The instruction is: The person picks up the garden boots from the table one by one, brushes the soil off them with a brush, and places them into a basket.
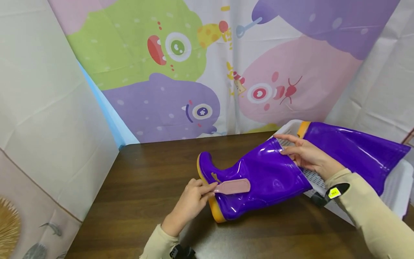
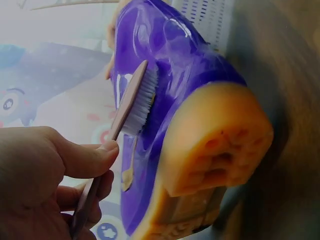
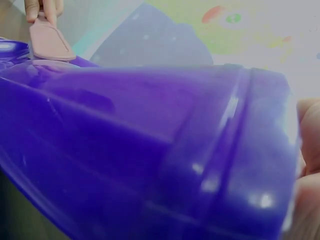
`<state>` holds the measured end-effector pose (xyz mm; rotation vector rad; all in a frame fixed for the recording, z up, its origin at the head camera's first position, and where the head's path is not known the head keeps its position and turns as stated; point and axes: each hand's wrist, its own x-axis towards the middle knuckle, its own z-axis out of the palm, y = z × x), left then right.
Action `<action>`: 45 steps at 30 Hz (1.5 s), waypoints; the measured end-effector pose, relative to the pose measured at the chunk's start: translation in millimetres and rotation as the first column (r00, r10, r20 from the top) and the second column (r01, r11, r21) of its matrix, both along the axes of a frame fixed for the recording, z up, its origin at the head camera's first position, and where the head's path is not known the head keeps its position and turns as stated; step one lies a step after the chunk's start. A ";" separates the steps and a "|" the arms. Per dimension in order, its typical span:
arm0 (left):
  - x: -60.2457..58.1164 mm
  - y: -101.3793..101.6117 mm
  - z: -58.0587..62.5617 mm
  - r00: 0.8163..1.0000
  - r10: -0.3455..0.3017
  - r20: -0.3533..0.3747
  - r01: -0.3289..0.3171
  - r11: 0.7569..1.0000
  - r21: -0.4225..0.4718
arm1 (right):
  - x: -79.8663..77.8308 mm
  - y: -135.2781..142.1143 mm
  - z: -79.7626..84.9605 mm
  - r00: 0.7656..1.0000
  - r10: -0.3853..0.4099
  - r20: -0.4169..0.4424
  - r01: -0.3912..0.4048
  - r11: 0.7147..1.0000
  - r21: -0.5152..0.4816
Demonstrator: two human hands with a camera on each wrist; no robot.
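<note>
A glossy purple rain boot (image 1: pixel 268 172) with a yellow-orange sole (image 2: pixel 215 145) lies on its side, toe to the left. My left hand (image 1: pixel 194 196) grips the handle of a pink brush (image 1: pixel 233 186). In the left wrist view its white bristles (image 2: pixel 142 102) face the boot's ankle and appear to touch it. At the boot's open top, my right hand (image 1: pixel 305 153) holds the rim, some fingers hidden by the shaft. The right wrist view shows the shaft (image 3: pixel 150 145) close up, with part of that hand at the right edge.
A white perforated basket (image 1: pixel 399 180) stands at the right, behind my right forearm. Across it lies a second purple boot (image 1: pixel 352 151). The dark wooden table (image 1: pixel 145 201) ends at a cartoon-printed cloth (image 1: pixel 161 108) at the back. Pale cloth (image 1: pixel 55 108) hangs on the left.
</note>
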<state>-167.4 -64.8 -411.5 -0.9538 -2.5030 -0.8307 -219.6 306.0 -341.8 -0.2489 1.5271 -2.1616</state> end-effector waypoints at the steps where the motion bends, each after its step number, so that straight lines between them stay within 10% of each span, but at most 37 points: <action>1: 0.1 -0.6 0.9 1.000 0.002 -0.010 -0.002 1.000 -0.016 | 0.1 0.2 -0.1 1.000 0.001 -0.002 -0.001 1.000 0.000; 14: -0.8 -31.6 11.6 1.000 -0.008 -0.006 0.007 0.990 -0.139 | -0.6 -0.8 -3.4 1.000 -0.001 -0.028 0.001 1.000 -0.008; 26: -11.6 -90.6 15.0 0.981 -0.005 0.194 0.031 0.991 -0.128 | -0.8 -2.4 -4.1 0.999 -0.013 -0.040 0.013 1.000 0.021; 35: -15.7 -117.3 18.6 0.979 0.123 0.160 -0.119 0.992 -0.037 | -1.5 -4.2 -4.3 0.999 -0.018 -0.031 0.019 0.999 0.028; 45: -13.1 -71.3 11.5 0.989 -0.109 0.096 0.089 0.978 0.187 | -2.8 -5.3 -3.0 0.998 -0.001 -0.062 0.000 1.000 -0.016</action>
